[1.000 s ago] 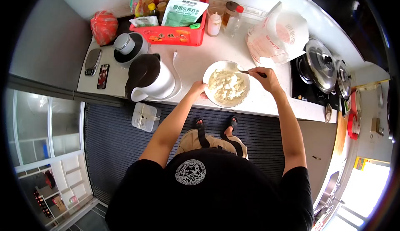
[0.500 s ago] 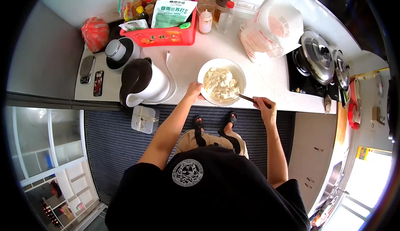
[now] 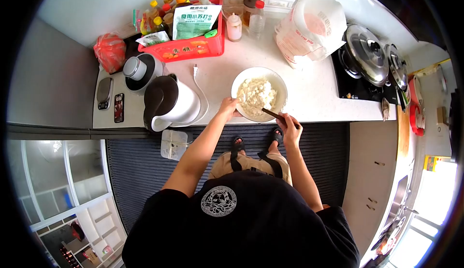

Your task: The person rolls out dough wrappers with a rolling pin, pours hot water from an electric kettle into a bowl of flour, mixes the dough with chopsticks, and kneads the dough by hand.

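A white bowl [image 3: 236, 81] stands near the counter's front edge. Inside it lies a pale, lumpy flour mixture [image 3: 255, 93]. My left hand [image 3: 228, 107] is closed on the bowl's left side, with the fingers partly hidden behind the rim. My right hand [image 3: 291, 129] grips dark chopsticks [image 3: 274, 115] at the front right of the bowl. Their tips reach down into the mixture, and their upper ends lie under my fingers.
A white kettle [image 3: 186, 105] with its cord is at the left, near a phone [image 3: 119, 107] and a scale [image 3: 104, 89]. Behind are a red basket [image 3: 193, 48] of bottles, a squeeze bottle [image 3: 234, 29] and a large flour bag [image 3: 295, 41]. Lidded pots [image 3: 365, 53] stand on the right-hand stove.
My right hand has moved left and closer to the bowl. The chopstick tips have shifted from the bowl's right side towards its middle. My left hand stays on the bowl.
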A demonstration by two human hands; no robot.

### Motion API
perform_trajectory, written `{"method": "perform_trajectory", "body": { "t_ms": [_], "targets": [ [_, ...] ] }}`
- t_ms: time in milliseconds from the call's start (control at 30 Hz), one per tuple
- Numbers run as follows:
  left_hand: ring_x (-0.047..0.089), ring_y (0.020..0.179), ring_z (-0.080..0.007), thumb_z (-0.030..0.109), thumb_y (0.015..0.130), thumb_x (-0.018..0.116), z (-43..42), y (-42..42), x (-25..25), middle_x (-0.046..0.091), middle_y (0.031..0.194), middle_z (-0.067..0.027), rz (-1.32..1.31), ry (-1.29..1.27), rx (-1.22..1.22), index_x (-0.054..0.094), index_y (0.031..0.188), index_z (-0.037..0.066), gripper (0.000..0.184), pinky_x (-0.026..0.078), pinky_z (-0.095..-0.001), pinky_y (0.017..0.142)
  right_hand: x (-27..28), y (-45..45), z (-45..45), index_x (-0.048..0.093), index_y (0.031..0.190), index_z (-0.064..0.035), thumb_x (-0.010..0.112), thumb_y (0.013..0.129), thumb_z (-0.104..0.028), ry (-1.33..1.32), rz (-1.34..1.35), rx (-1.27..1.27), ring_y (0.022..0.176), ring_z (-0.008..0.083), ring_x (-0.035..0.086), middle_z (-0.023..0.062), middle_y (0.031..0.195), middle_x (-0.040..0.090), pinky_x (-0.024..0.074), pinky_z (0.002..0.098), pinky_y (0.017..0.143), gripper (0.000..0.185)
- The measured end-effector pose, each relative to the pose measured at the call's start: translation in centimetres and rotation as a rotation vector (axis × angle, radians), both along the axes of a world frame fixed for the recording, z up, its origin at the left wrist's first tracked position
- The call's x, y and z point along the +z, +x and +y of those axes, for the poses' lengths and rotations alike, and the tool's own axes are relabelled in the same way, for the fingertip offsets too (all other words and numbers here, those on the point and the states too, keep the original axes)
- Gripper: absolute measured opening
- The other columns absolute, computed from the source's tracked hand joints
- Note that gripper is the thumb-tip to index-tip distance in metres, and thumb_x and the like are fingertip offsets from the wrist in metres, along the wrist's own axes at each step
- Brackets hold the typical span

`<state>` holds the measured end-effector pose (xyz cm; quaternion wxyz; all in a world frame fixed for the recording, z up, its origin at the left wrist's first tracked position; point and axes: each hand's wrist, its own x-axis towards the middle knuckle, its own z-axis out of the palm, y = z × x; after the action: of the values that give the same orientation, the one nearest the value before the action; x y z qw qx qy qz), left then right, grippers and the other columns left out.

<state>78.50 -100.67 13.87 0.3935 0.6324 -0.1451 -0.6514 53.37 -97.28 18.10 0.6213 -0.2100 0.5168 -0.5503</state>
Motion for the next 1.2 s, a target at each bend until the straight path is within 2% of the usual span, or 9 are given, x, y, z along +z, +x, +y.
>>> {"method": "perform_trajectory", "body": {
  "t_ms": [167, 300, 333, 433, 500, 567, 667, 1000, 1200],
  "targets": [
    [0.069, 0.086, -0.0328, 0.016, 0.093, 0.049, 0.0, 0.4, -0.7, 0.063, 0.107, -0.0206, 0.052, 0.002, -0.029, 0.051, 0.118, -0.006, 0.033, 0.060, -0.0489, 0.071, 1.6, 2.2, -0.9, 0.063, 0.097, 0.0126, 0.061, 0.091, -0.010, -0.197, 0.168, 0.058, 0.090, 0.0252, 0.068, 0.0186, 0.096, 0.068, 0.0571, 0.0315, 0.083, 0.024],
    [0.066, 0.095, -0.0379, 0.020, 0.095, 0.047, 0.2, 0.0, 0.6, 0.059, 0.117, -0.0232, 0.153, 0.054, -0.024, 0.040, 0.129, -0.003, 0.042, 0.055, -0.0557, 0.082, 4.3, 1.3, -0.9, 0.068, 0.095, 0.0089, 0.061, 0.091, -0.010, -0.231, 0.472, 0.146, 0.085, 0.0179, 0.067, 0.0142, 0.094, 0.070, 0.0540, 0.0258, 0.082, 0.020],
    [0.061, 0.106, -0.0414, 0.014, 0.093, 0.044, 0.3, -0.2, 1.6, 0.051, 0.126, -0.0253, 0.185, 0.063, -0.053, 0.032, 0.134, -0.003, 0.047, 0.050, -0.0573, 0.091, 4.8, 1.2, -0.7, 0.070, 0.097, 0.0045, 0.064, 0.089, -0.010, -0.285, 0.534, 0.109, 0.077, 0.0112, 0.065, 0.0099, 0.079, 0.070, 0.0508, 0.0240, 0.072, 0.018],
    [0.058, 0.109, -0.0429, 0.007, 0.087, 0.043, 0.1, -0.8, -0.4, 0.050, 0.127, -0.0263, 0.223, 0.083, -0.032, 0.031, 0.133, -0.005, 0.049, 0.049, -0.0586, 0.092, 7.3, 0.4, -0.1, 0.070, 0.095, 0.0027, 0.065, 0.087, -0.009, -0.407, 0.791, 0.196, 0.077, 0.0105, 0.065, 0.0116, 0.083, 0.071, 0.0509, 0.0243, 0.071, 0.015],
    [0.058, 0.108, -0.0445, -0.001, 0.081, 0.043, 0.2, -1.3, -0.8, 0.050, 0.124, -0.0270, 0.238, 0.084, 0.014, 0.032, 0.131, -0.009, 0.052, 0.051, -0.0601, 0.090, 7.5, 0.1, 0.2, 0.068, 0.092, 0.0013, 0.066, 0.084, -0.005, -0.579, 0.892, 0.192, 0.080, 0.0236, 0.068, 0.0150, 0.095, 0.070, 0.0525, 0.0309, 0.074, 0.010],
    [0.058, 0.108, -0.0451, -0.002, 0.080, 0.044, 1.1, -2.4, -0.9, 0.050, 0.123, -0.0274, 0.236, 0.047, 0.049, 0.032, 0.130, -0.011, 0.052, 0.052, -0.0602, 0.088, 7.0, -0.6, 0.5, 0.068, 0.091, 0.0007, 0.066, 0.082, -0.003, -0.687, 0.971, 0.220, 0.084, 0.0297, 0.066, 0.0145, 0.095, 0.070, 0.0524, 0.0346, 0.077, 0.010],
    [0.059, 0.105, -0.0449, -0.004, 0.079, 0.044, 3.1, -5.1, 0.3, 0.051, 0.122, -0.0274, 0.186, 0.017, 0.067, 0.033, 0.129, -0.012, 0.052, 0.055, -0.0583, 0.083, 6.6, -2.9, 1.7, 0.068, 0.089, 0.0007, 0.066, 0.081, -0.002, -0.774, 1.042, 0.212, 0.083, 0.0298, 0.064, 0.0129, 0.095, 0.070, 0.0520, 0.0359, 0.075, 0.009],
    [0.063, 0.099, -0.0412, -0.002, 0.079, 0.043, 9.8, -26.3, 7.0, 0.054, 0.119, -0.0275, 0.125, -0.089, -0.223, 0.036, 0.128, -0.015, 0.050, 0.059, -0.0548, 0.078, 9.5, -23.7, 12.8, 0.067, 0.087, -0.0012, 0.070, 0.076, -0.001, -0.819, 1.123, 0.080, 0.080, 0.0249, 0.063, 0.0099, 0.096, 0.070, 0.0520, 0.0337, 0.071, 0.011],
    [0.064, 0.097, -0.0430, -0.003, 0.081, 0.042, 12.6, -41.7, 4.6, 0.055, 0.116, -0.0283, 0.220, -0.052, -0.466, 0.038, 0.126, -0.014, 0.046, 0.060, -0.0548, 0.074, 12.8, -38.4, 24.2, 0.067, 0.086, -0.0016, 0.070, 0.079, -0.006, -0.706, 1.210, -0.007, 0.083, 0.0234, 0.064, 0.0096, 0.097, 0.070, 0.0528, 0.0338, 0.072, 0.008]
  ]
}}
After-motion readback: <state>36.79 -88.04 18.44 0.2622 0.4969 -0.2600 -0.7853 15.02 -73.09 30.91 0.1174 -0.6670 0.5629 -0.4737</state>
